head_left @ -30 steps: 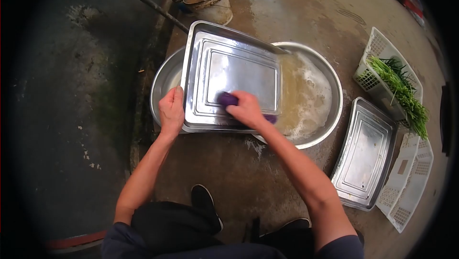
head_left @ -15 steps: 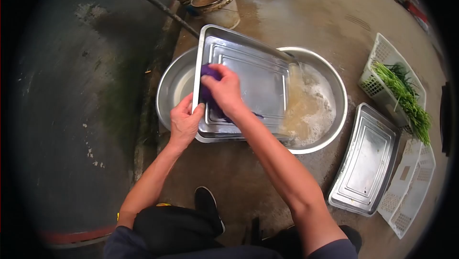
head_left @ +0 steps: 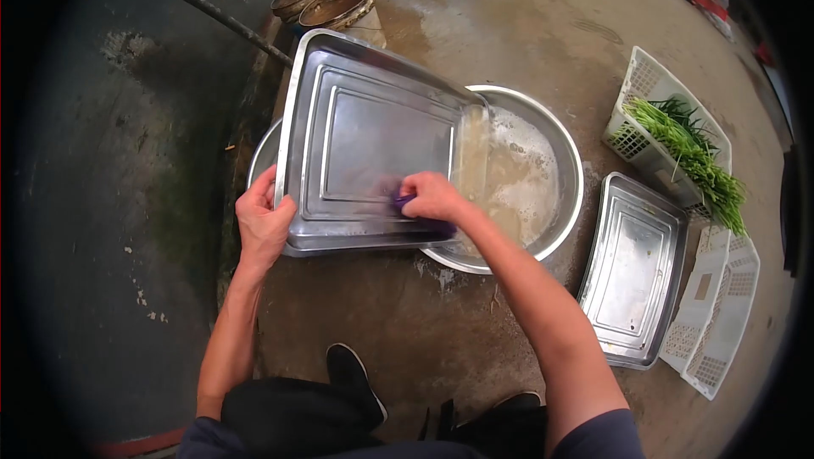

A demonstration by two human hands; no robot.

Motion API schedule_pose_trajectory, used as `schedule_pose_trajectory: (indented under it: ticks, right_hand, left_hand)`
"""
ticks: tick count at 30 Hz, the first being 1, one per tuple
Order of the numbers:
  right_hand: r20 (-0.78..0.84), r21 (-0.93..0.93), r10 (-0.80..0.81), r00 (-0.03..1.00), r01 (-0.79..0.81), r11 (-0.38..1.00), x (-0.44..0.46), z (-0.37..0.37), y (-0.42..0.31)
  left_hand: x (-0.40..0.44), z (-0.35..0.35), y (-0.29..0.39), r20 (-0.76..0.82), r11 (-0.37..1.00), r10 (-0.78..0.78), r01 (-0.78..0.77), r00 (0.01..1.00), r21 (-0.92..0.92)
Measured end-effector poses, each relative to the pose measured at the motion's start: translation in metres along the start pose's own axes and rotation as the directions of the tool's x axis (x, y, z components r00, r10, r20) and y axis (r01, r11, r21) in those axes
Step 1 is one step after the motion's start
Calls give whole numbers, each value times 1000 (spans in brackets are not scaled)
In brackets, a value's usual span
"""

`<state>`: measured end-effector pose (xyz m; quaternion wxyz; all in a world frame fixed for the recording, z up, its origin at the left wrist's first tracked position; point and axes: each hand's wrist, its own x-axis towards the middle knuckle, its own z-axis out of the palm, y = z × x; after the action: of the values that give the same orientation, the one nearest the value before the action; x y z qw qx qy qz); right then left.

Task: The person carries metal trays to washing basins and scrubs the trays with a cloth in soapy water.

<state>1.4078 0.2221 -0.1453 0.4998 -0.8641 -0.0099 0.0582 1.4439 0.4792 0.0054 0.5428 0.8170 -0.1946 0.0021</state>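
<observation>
My left hand [head_left: 264,220] grips the left edge of a rectangular metal tray [head_left: 386,133], thumb on the rim. The tray is tilted, its right end dipping into a round metal basin [head_left: 570,166] of cloudy, foamy water. Closed around a purple cloth [head_left: 405,200], my right hand [head_left: 431,197] presses on the tray's inside near its lower right part. Part of the cloth hangs below the fingers. Behind the tray's left side shows the rim of a second basin [head_left: 261,152], mostly hidden.
On the ground at the right lie another metal tray [head_left: 636,264], a white crate [head_left: 716,315] and a crate [head_left: 670,77] holding green vegetables [head_left: 691,150]. Two dirty buckets [head_left: 339,8] stand beyond the tray. A dark pole [head_left: 203,8] runs in from the upper left.
My right hand with the purple cloth has moved from the tray's left side to its lower right part. My left hand still holds the left edge. The view has shifted somewhat.
</observation>
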Motion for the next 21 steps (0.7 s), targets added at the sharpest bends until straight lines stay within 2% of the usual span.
schedule_pose_trajectory:
  ticks: [1,3,4,5,6,7,9,10,12,13,15,16,17,18,19,20,21]
  right_hand:
    - [-46,-47,31,998,-33,998,0,-2,18]
    - [-196,-12,126,972,-131,991,-8,-11,39]
    - [-196,-15,123,973,-129,992,-8,-16,46]
    - [-323,206,319,891,-263,943,-6,-19,52]
    - [-393,435,518,760,-343,833,-4,-22,58]
    - [-392,437,517,761,-341,832,3,-25,68]
    - [-420,694,598,682,-183,697,25,-38,86]
    - [-420,694,596,685,-180,697,34,-47,87]
    - [-551,753,549,628,92,651,52,-62,86]
    - [-549,755,546,633,94,649,61,-70,86]
    - [-697,666,440,566,284,690,70,-83,83]
    - [-692,671,443,570,282,686,67,-84,81]
    - [-653,625,401,642,157,765,62,-87,81]
    - [-601,553,369,709,36,832,57,-89,83]
    - [-591,436,321,740,-42,899,54,-83,94]
    - [-590,326,272,760,-84,942,46,-76,101]
    - [-517,237,270,812,-168,957,36,-71,99]
  left_hand:
    - [-1,0,5,1,1000,3,-3,1000,1]
    - [-6,1,20,12,1000,-6,6,1000,-2]
    - [-8,1,22,9,1000,-4,4,1000,-4]
    - [-11,1,24,19,1000,-7,7,1000,23]
    - [-13,1,26,30,999,-11,9,999,53]
    - [-16,-1,26,30,998,-10,9,999,56]
    - [-20,-6,29,109,976,-6,-18,994,218]
    - [-22,-4,36,107,975,-4,-20,994,220]
    - [-25,3,48,83,955,65,-86,994,283]
    - [-27,1,46,90,939,93,-117,992,323]
    - [-28,0,50,109,930,114,-145,988,338]
    - [-29,0,52,133,921,134,-173,982,349]
    - [-30,0,55,134,920,129,-169,983,353]
    - [-31,1,57,155,895,187,-234,970,381]
    - [-31,3,58,181,865,245,-299,953,404]
    - [-31,5,57,188,866,242,-299,952,401]
    - [-30,4,54,184,864,242,-298,953,406]
